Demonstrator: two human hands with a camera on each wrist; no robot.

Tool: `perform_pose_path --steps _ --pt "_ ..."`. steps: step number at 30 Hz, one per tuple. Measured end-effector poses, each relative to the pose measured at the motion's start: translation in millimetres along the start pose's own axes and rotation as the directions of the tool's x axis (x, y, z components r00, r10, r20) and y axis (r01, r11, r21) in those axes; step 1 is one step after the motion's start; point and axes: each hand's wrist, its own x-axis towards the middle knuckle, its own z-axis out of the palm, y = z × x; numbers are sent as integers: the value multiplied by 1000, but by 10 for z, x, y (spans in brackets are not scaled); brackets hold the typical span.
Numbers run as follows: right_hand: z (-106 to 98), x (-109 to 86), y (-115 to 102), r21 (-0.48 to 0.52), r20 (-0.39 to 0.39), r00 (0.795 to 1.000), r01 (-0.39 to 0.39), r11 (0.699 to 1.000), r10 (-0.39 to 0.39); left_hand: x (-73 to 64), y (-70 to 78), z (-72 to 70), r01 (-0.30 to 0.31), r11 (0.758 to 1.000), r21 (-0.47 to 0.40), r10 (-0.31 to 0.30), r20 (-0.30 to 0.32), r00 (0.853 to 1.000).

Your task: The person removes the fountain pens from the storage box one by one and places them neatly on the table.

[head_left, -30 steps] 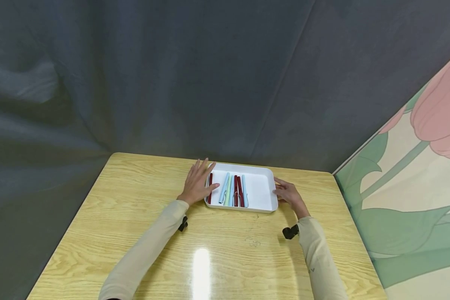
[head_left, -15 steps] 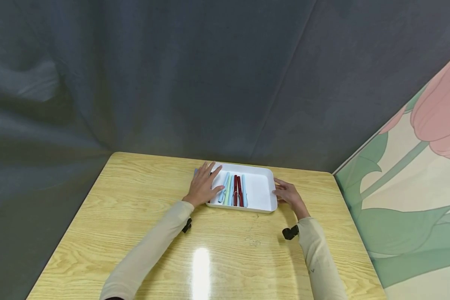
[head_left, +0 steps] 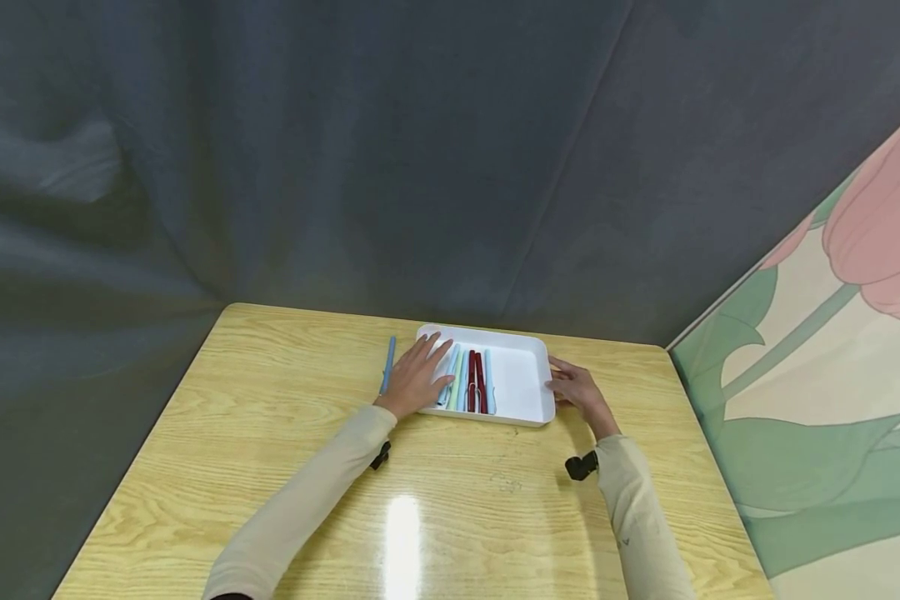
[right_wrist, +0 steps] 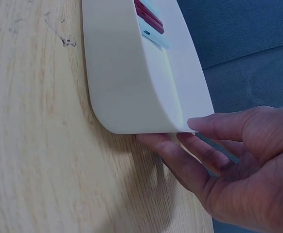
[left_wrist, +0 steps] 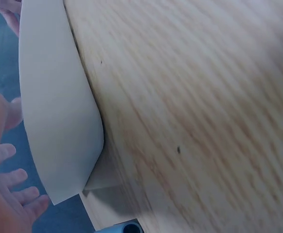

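A shallow white tray lies on the table with several pens side by side in its left part. Among them are dark red pens, light blue pens and a light green pen. My left hand hovers over the tray's left end, fingers spread, hiding what lies beneath; the left wrist view shows nothing in its fingers. At the right end my right hand pinches the tray wall, thumb at the rim and fingers outside. A blue pen lies on the table left of the tray.
The wooden table ends at a dark curtain just behind the tray. On the right stands a flower-printed panel. Black wrist cameras sit under both forearms.
My left hand has moved right over the tray's left end. The blue pen on the table has come into view, while the leftmost red pen is now hidden. My right hand stays put.
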Motion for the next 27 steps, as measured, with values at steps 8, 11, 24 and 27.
perform_pose_path --steps 8,11,24,27 --pt "1 -2 -1 -8 7 1000 -12 1000 12 8 5 46 0 1000 29 1 -25 1000" --pt "1 -8 -5 0 9 1000 -10 1000 10 15 8 56 4 998 59 -3 -17 1000" --pt "-15 10 14 -8 9 1000 -6 1000 6 81 201 -19 1 942 335 -78 218 973" --pt "1 22 8 -13 4 1000 -11 1000 11 88 183 15 21 949 314 -100 236 967"
